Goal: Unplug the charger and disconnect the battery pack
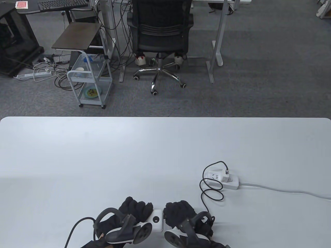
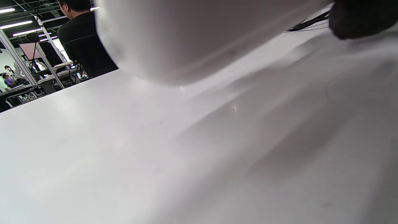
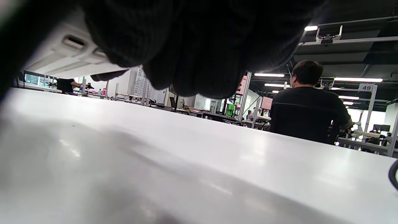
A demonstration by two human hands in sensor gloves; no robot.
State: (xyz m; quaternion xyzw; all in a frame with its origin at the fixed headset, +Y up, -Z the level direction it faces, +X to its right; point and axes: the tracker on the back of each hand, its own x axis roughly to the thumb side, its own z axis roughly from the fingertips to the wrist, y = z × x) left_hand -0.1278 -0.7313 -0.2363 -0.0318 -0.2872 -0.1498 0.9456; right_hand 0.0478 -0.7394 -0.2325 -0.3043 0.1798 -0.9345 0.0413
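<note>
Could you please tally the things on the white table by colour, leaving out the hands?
White: 3 – battery pack, power strip, charger plugged into the strip.
Black: 1 – cable running from the charger towards the right hand.
Total: 4.

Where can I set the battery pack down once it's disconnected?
Bare table lies left of the black cable and beyond both hands, up to the far edge. The near right is crowded: the power strip with its charger, the looped cable, and the battery pack between left hand and right hand.
</note>
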